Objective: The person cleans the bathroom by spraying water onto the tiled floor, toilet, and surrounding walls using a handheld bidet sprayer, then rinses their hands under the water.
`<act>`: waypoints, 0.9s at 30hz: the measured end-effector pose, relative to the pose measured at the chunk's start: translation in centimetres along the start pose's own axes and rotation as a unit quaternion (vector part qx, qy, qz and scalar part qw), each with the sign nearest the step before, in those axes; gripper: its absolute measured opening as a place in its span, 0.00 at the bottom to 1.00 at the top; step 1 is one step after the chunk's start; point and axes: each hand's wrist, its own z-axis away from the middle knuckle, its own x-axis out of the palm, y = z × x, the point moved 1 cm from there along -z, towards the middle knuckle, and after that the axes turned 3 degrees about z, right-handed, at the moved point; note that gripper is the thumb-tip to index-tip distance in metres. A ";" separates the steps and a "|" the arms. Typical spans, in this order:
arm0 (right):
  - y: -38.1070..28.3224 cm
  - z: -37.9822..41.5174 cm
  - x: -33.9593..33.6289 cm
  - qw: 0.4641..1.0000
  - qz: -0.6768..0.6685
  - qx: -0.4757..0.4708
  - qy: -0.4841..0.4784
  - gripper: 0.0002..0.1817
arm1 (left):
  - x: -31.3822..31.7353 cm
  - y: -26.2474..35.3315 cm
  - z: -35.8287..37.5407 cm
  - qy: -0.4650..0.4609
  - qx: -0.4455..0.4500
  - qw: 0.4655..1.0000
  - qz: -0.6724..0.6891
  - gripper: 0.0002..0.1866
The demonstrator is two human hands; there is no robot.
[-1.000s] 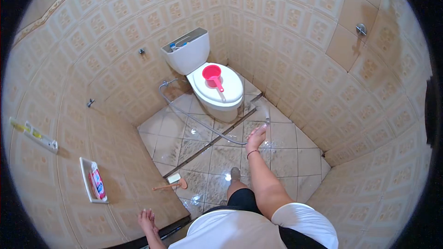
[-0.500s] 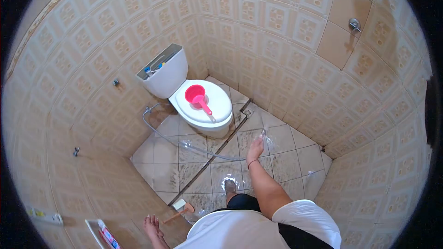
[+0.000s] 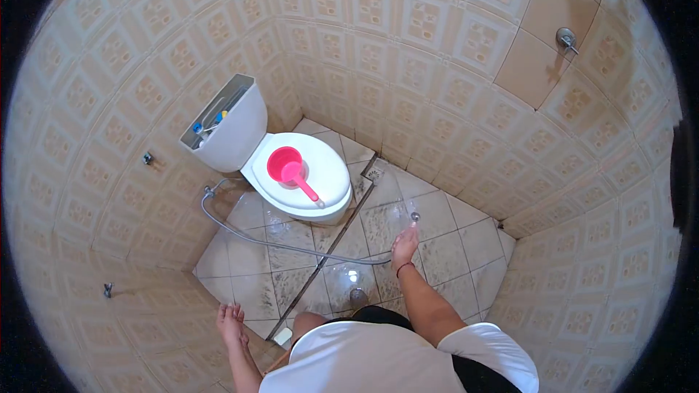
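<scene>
My right hand (image 3: 404,247) is closed around a hand-held bidet sprayer; only its round silver head (image 3: 415,216) shows past my fingers, over the wet floor tiles. From that hand a grey hose (image 3: 291,247) sags leftward to a wall valve (image 3: 210,192) beside the toilet. Near the left wall, my left hand (image 3: 231,322) is raised with its fingers loosely bent and apart, holding nothing. On the white toilet lid (image 3: 320,167) rests a pink dipper (image 3: 285,166), its handle pointing down and right.
The toilet's lidless tank (image 3: 229,127) holds small items with blue and yellow parts. A dark-edged ridge (image 3: 320,266) crosses the tiled floor (image 3: 444,262), reaching a drain (image 3: 374,173). A small white block (image 3: 282,335) lies near my leg. Wall taps (image 3: 566,40) stick out from the tiles.
My view has shifted, so the toilet sits farther left. My left hand has risen. The wooden-handled tool on the floor is now mostly hidden. The sprayer stays in my right hand.
</scene>
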 end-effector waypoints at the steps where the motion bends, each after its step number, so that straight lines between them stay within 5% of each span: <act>1: 0.4 -0.6 0.1 1.000 0.000 0.000 0.006 0.22 | 0.9 0.6 -0.5 -0.015 -0.004 1.000 -0.007 0.27; 4: 1.3 -1.6 0.4 0.992 0.070 -0.073 -0.070 0.21 | 4.2 2.3 -2.1 -0.019 0.000 1.000 -0.024 0.26; 13: 2.5 1.2 0.2 0.998 0.022 -0.044 0.040 0.15 | 12.6 6.4 -12.1 -0.141 -0.006 0.986 -0.085 0.25; 27: -8.5 0.8 24.3 0.974 0.175 -0.029 -0.140 0.27 | 22.1 17.5 -24.9 -0.270 0.029 0.950 -0.155 0.22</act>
